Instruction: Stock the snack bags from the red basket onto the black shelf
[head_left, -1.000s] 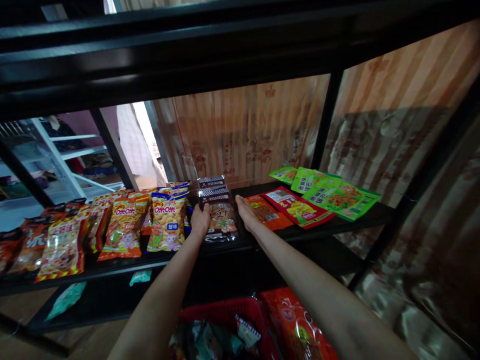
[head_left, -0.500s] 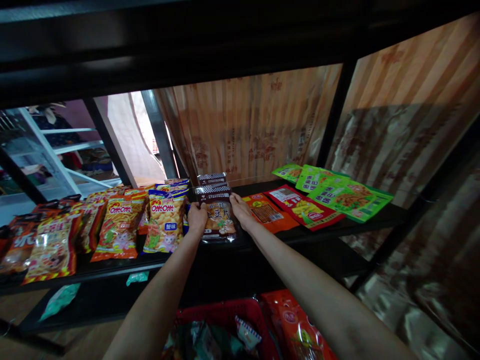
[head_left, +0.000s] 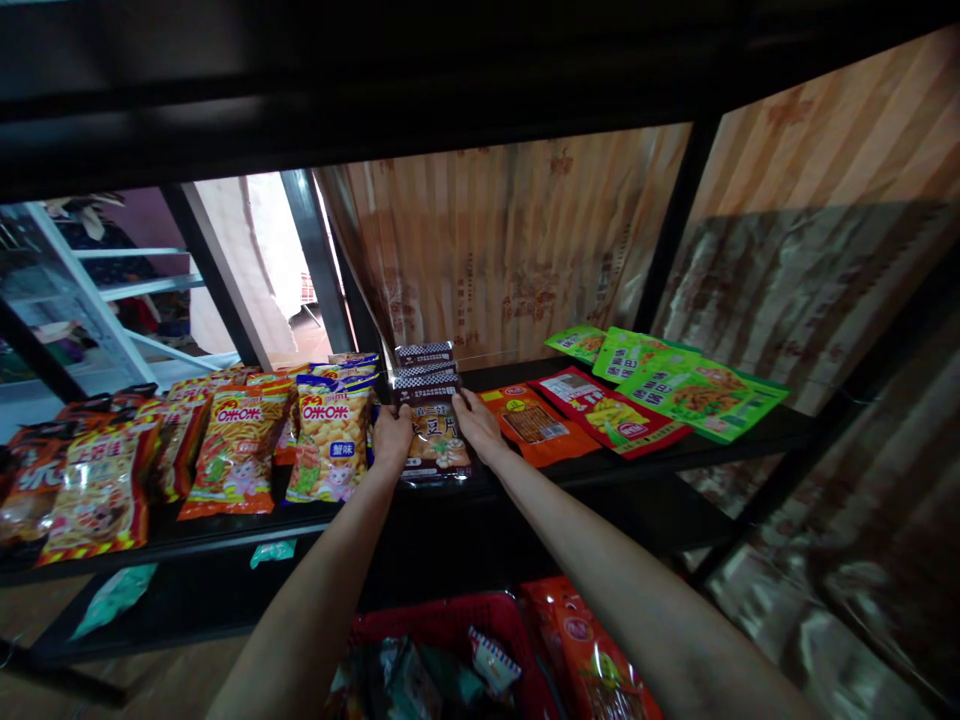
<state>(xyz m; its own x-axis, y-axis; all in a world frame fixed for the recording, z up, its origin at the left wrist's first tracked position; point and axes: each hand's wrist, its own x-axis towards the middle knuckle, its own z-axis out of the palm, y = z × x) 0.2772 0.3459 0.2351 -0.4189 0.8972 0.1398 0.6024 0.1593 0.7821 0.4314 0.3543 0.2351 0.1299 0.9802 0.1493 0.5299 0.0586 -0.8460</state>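
A brown snack packet point(head_left: 436, 440) with Chinese lettering rests on the black shelf, at the front of a short row of like packets point(head_left: 424, 357). My left hand point(head_left: 393, 434) grips its left edge with fingers curled. On the opposite edge, my right hand point(head_left: 477, 424) pinches the same packet near its upper right corner. Just left of my left hand stands a yellow and blue snack bag point(head_left: 328, 440). To the right of my right hand lies an orange packet point(head_left: 537, 424), with a red packet point(head_left: 609, 410) beside it.
Green packets point(head_left: 701, 392) overlap at the shelf's right end. More snack bags point(head_left: 238, 445) crowd the left side. Below is a red basket point(head_left: 480, 612) holding packets, next to a large orange bag point(head_left: 589, 650). A dark beam point(head_left: 337, 120) crosses overhead; a curtain hangs behind.
Both hands stay on the brown packet, with the right hand shifted very slightly left. The view has moved a little; the bags around have not visibly moved on the shelf.
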